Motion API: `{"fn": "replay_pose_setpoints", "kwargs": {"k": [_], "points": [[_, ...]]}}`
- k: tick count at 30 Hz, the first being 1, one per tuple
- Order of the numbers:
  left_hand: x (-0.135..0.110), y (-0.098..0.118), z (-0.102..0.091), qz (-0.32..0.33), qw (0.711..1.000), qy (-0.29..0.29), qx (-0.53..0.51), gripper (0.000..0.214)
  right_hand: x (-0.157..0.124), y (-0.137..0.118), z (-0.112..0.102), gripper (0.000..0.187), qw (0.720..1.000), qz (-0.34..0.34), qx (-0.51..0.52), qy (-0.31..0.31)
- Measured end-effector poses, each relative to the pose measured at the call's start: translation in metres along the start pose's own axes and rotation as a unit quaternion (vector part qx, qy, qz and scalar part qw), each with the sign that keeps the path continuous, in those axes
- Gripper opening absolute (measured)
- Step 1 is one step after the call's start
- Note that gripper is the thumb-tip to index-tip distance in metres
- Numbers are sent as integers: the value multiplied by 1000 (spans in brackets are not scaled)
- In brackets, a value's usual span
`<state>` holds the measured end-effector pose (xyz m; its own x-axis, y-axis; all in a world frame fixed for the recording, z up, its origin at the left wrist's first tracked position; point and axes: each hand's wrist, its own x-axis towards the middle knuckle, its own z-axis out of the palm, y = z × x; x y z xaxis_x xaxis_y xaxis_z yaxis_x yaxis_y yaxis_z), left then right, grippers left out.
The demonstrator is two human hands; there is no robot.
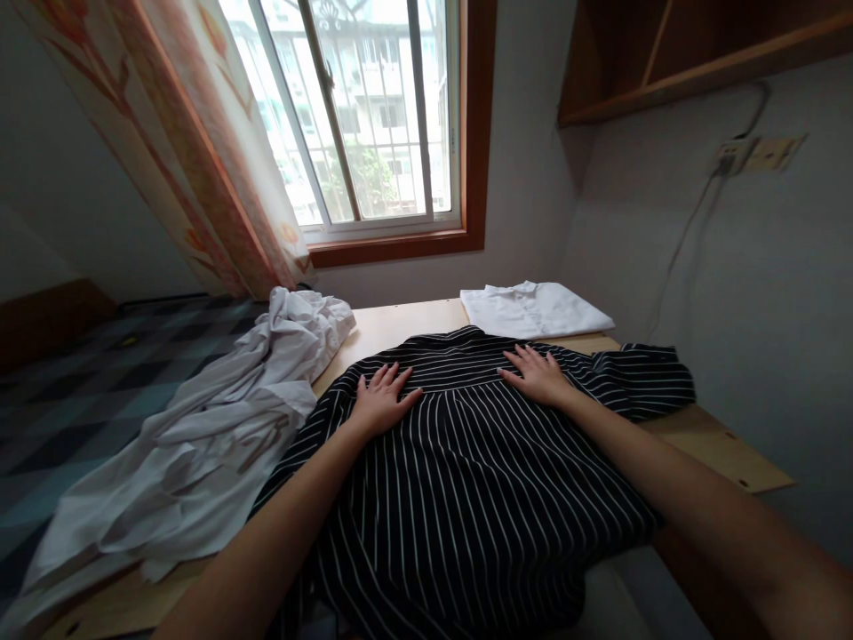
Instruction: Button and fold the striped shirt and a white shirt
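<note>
A black shirt with white stripes (466,480) lies spread back side up over a pale wooden table (720,449), its lower part hanging over the near edge. My left hand (383,400) rests flat on the left of the shirt's yoke, fingers spread. On the yoke's right side lies my right hand (537,375), also flat with fingers apart. Neither hand grips the cloth. The right sleeve stretches out toward the table's right side; much of the left sleeve is hidden behind my left forearm.
Crumpled white clothing (219,444) lies along the table's left side, beside a bed with a checked cover (160,347). A folded white garment (539,308) sits at the back right. Behind are a window (373,124), a curtain (200,133) and a socket with a cord (733,158).
</note>
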<state>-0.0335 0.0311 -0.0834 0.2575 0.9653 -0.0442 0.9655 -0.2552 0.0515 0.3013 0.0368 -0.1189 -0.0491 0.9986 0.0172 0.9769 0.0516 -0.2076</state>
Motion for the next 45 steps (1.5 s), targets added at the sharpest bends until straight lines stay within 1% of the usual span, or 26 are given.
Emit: {"fn": "replay_pose_setpoints", "kwargs": {"k": [3,5,7,8,10,11,12,14,15,17,18,19,20,21,24,25,27,32,34,37,39,41,43,45], "points": [[2,-2,-1,-8,1000,3,2,72,5,22,-2,66,1000,4,-4,13],[6,0,-1,-17,1000,9,3,74,9,33,-7,61,1000,-14,-6,23],[11,2,-1,-19,1000,5,1,76,12,34,-14,55,999,-31,-12,40],[14,3,0,-18,1000,0,0,76,12,29,-18,52,998,-37,-17,56],[18,6,1,-17,1000,-7,-3,79,13,8,-25,47,993,-59,-19,96],[20,7,1,-18,1000,-7,-6,80,14,-7,-27,46,990,-83,-14,116],[22,8,2,-18,1000,-5,-9,82,15,-24,-28,46,986,-115,0,122],[24,11,5,-20,1000,12,-19,84,18,-59,-24,48,980,-168,24,103],[26,12,6,-19,999,31,-23,83,20,-75,-21,50,979,-178,30,91],[29,16,8,-1,996,86,-22,77,25,-100,-10,54,985,-160,38,60],[31,18,9,15,993,113,-17,72,28,-108,-4,55,987,-148,43,41],[34,20,10,28,991,129,-11,68,31,-113,1,56,989,-136,48,27],[38,22,10,35,991,131,-7,66,33,-117,5,56,990,-127,52,16],[42,23,10,33,993,116,-5,65,35,-118,8,57,991,-123,56,6],[56,24,10,-2,999,47,-7,70,41,-116,11,60,990,-126,62,-9],[60,23,10,-8,999,34,-7,71,42,-115,11,61,990,-126,65,-13],[67,20,9,-4,1000,26,-7,72,45,-112,10,64,990,-125,69,-18],[74,10,9,22,999,34,-29,73,54,-109,11,66,991,-120,54,-24],[74,6,10,26,997,55,-37,70,56,-109,12,65,992,-112,52,-23],[73,2,11,47,992,106,-57,65,58,-109,13,66,993,-108,52,-19],[70,3,9,78,986,130,-74,61,58,-109,12,66,993,-108,50,-19],[64,9,6,101,982,141,-81,56,57,-109,12,66,993,-107,49,-21],[53,19,3,91,984,140,-67,51,57,-109,11,65,993,-103,49,-22],[40,31,2,34,991,119,-43,52,57,-110,12,65,993,-102,50,-20]]}}
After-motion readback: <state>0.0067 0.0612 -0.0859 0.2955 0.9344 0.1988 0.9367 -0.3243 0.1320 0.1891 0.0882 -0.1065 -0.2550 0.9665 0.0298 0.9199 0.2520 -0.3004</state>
